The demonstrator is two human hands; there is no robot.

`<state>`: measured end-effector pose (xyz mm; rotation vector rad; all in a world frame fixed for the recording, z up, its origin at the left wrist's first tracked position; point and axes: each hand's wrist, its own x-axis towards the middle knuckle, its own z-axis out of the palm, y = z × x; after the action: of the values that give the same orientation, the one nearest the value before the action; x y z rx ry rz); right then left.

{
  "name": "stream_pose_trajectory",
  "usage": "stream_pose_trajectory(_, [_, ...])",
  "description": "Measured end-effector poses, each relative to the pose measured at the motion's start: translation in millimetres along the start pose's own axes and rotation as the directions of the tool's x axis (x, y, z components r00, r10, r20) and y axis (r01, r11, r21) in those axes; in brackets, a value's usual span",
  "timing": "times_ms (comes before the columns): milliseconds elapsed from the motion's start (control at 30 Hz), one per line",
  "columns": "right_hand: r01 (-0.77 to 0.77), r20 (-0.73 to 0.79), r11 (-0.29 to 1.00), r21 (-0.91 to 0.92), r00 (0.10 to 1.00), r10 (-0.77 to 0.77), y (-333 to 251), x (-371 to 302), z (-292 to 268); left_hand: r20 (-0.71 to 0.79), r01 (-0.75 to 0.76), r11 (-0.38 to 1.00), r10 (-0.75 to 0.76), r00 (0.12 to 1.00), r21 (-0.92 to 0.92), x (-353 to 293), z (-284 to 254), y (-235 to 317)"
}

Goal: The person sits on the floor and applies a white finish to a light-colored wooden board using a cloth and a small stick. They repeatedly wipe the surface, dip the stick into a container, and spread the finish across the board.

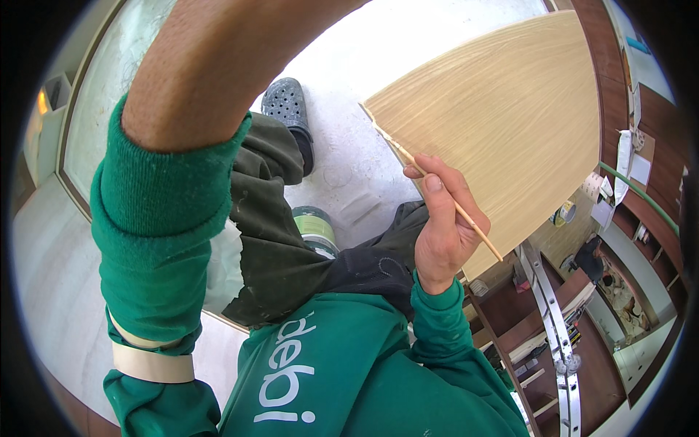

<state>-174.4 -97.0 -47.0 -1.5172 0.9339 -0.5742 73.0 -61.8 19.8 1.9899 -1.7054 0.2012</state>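
My right hand is closed around a thin wooden stick, with thumb and fingers pinched on its middle. Whitish material coats the stick's far end, which meets the near-left edge of a light wood-grain panel by its corner. A pale smear shows along that edge. My left forearm rises across the upper left with its green sleeve pushed back; the left hand lies beyond the top of the picture.
Between my legs stands a tub with a green label. My foot in a grey clog rests on the whitish, dusty floor. To the right are a metal ladder, a green hose and brown shelving with tools and scraps.
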Motion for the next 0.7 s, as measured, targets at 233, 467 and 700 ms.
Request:
stream_pose_trajectory(233, [-0.008,0.001,1.000,-0.006,1.000,0.008,2,-1,-2,-0.002,-0.011,1.000,0.011,1.000,0.011,4,1,1])
stream_pose_trajectory(467, [0.059,0.032,0.998,-0.028,0.998,-0.058,5,0,-6,-0.009,-0.022,0.999,0.023,1.000,0.027,9,2,1])
stream_pose_trajectory(700, [0.007,0.001,1.000,-0.012,1.000,-0.007,4,-2,-5,-0.020,-0.036,0.997,0.037,0.999,0.064,16,2,1])
